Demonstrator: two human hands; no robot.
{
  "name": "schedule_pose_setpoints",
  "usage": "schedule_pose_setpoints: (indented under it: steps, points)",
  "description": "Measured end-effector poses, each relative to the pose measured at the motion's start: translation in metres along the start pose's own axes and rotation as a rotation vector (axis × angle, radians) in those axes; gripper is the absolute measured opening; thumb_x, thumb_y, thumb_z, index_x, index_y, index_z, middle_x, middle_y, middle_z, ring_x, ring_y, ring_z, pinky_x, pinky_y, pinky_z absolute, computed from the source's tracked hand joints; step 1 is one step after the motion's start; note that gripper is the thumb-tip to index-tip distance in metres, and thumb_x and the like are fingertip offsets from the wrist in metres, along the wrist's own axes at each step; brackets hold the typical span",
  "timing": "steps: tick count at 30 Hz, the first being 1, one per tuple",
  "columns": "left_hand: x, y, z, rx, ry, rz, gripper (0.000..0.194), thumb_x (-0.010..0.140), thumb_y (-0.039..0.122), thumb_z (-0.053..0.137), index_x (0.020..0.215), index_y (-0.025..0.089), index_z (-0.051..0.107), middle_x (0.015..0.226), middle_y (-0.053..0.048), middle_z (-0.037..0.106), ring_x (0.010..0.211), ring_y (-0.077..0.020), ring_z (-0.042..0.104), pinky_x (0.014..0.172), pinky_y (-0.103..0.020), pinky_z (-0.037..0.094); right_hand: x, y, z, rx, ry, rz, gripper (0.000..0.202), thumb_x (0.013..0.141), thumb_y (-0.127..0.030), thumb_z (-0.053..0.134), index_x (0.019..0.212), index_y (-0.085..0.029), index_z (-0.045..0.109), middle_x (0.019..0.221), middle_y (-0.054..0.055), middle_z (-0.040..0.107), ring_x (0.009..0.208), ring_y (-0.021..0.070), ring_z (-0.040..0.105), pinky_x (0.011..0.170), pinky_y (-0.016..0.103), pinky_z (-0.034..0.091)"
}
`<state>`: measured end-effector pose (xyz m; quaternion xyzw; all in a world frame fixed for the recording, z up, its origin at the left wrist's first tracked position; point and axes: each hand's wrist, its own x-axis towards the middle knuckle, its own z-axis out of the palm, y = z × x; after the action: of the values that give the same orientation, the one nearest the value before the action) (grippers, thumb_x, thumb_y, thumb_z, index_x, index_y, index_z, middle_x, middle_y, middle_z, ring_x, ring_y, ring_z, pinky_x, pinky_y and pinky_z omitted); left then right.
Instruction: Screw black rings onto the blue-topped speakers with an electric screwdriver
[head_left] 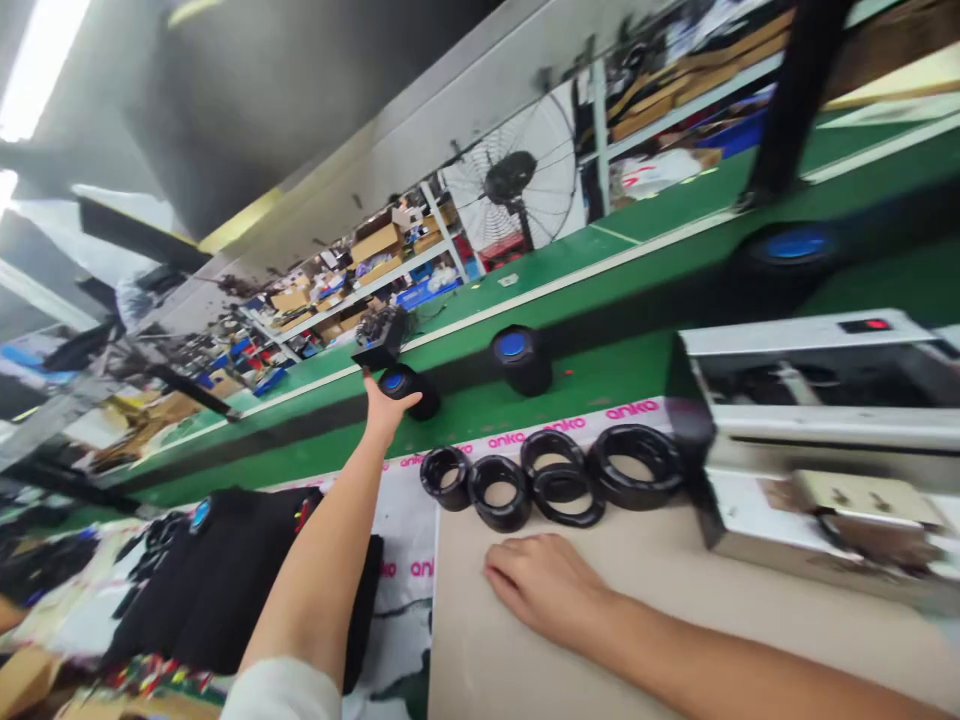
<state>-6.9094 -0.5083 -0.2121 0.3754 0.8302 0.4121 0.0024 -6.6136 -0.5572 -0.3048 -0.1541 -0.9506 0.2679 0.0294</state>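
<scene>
My left hand [386, 408] reaches out over the green belt, with thumb and fingers around a black cylinder with a blue top [416, 392]. The cylinder looks like a small speaker; part of it is behind my hand. My right hand [544, 582] rests palm down on the beige board [600, 640], fingers curled in and nothing visible in them. Just beyond it lie several black tape-like rings [501, 494], some leaning on each other. A second black cylinder with a blue top [523, 362] stands on the belt, right of my left hand.
A metal machine [817, 440] with a red switch stands on the right. Another blue-topped cylinder [793, 245] is blurred farther along the green belt [615, 365]. Black cloth-like material [202, 590] lies at the left. A fan [517, 180] and loaded shelves stand behind the belt.
</scene>
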Motion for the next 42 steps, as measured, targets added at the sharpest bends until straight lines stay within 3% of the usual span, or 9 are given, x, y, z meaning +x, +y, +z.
schedule_pose_setpoints:
  steps: [6,13,16,19,22,25,30,37,42]
  points:
    - [0.0,0.023,-0.007,-0.113,0.215,0.012,0.071,0.093,0.027,0.078,0.155,0.019,0.044,0.151,-0.017,0.06,0.134,-0.033,0.065,0.112,-0.058,0.057,-0.001,0.0,-0.009,0.035,-0.013,0.008,0.026,0.112,-0.034,0.056,0.115,-0.013,0.072,0.11,0.008,0.074,0.099,0.0208,0.073,0.096,0.046,0.062]
    - [-0.069,0.054,-0.13,0.017,0.454,0.09,0.081,0.078,0.038,0.079,0.147,0.017,0.042,0.149,-0.016,0.062,0.137,-0.0286,0.065,0.12,-0.042,0.053,-0.004,0.001,-0.014,0.082,-0.011,-0.013,0.025,0.112,-0.034,0.057,0.115,-0.013,0.072,0.111,0.008,0.073,0.1,0.02,0.072,0.097,0.044,0.062]
    - [-0.113,0.059,-0.177,0.195,0.427,0.02,0.076,0.075,0.049,0.073,0.141,0.02,0.05,0.141,-0.015,0.067,0.131,-0.0342,0.068,0.113,-0.05,0.057,-0.004,0.002,-0.012,0.101,-0.003,-0.013,0.025,0.112,-0.033,0.058,0.113,-0.013,0.072,0.111,0.008,0.073,0.1,0.0196,0.072,0.097,0.043,0.062]
    - [-0.147,0.055,-0.197,0.425,0.284,-0.119,0.079,0.056,0.05,0.088,0.126,0.02,0.066,0.128,-0.014,0.073,0.125,-0.0419,0.069,0.114,-0.059,0.054,-0.004,0.003,-0.012,0.117,0.003,-0.017,0.024,0.111,-0.033,0.058,0.111,-0.013,0.072,0.111,0.007,0.073,0.101,0.0195,0.072,0.099,0.043,0.061]
    - [-0.165,0.037,-0.195,0.596,0.098,-0.26,0.074,0.049,0.038,0.096,0.115,0.015,0.073,0.122,-0.016,0.076,0.123,-0.0418,0.07,0.115,-0.057,0.053,-0.006,0.003,-0.013,0.126,0.011,-0.019,0.025,0.111,-0.035,0.059,0.11,-0.013,0.072,0.112,0.008,0.073,0.102,0.0197,0.072,0.1,0.044,0.06]
    - [-0.174,0.013,-0.185,0.7,-0.005,-0.374,0.074,0.063,0.036,0.096,0.128,0.011,0.069,0.134,-0.02,0.073,0.129,-0.0384,0.068,0.115,-0.057,0.052,-0.008,0.003,-0.013,0.134,0.02,-0.025,0.026,0.111,-0.037,0.06,0.113,-0.013,0.072,0.113,0.008,0.073,0.104,0.0204,0.071,0.101,0.045,0.06]
    - [-0.186,-0.006,-0.179,0.784,0.019,-0.425,0.094,0.089,0.047,0.079,0.165,0.014,0.034,0.15,-0.025,0.063,0.139,-0.0402,0.063,0.117,-0.062,0.049,-0.008,0.005,-0.013,0.15,0.022,-0.024,0.029,0.11,-0.041,0.061,0.117,-0.014,0.071,0.116,0.009,0.072,0.107,0.0215,0.07,0.103,0.046,0.059]
    - [-0.195,0.016,-0.14,0.703,0.144,-0.129,0.065,0.095,0.036,0.065,0.153,0.011,0.049,0.172,-0.029,0.036,0.165,-0.0434,0.026,0.13,-0.074,0.015,-0.009,0.005,-0.015,0.17,0.042,-0.022,0.03,0.11,-0.041,0.061,0.116,-0.013,0.071,0.113,0.008,0.072,0.105,0.0212,0.07,0.101,0.045,0.06]
    - [-0.16,0.048,-0.073,0.397,0.052,0.094,0.052,0.094,0.036,0.067,0.143,0.02,0.06,0.164,-0.016,0.054,0.157,-0.0301,0.046,0.132,-0.046,0.032,-0.01,0.004,-0.016,0.178,0.059,-0.015,0.03,0.11,-0.04,0.06,0.113,-0.013,0.071,0.113,0.008,0.072,0.105,0.021,0.071,0.101,0.045,0.059]
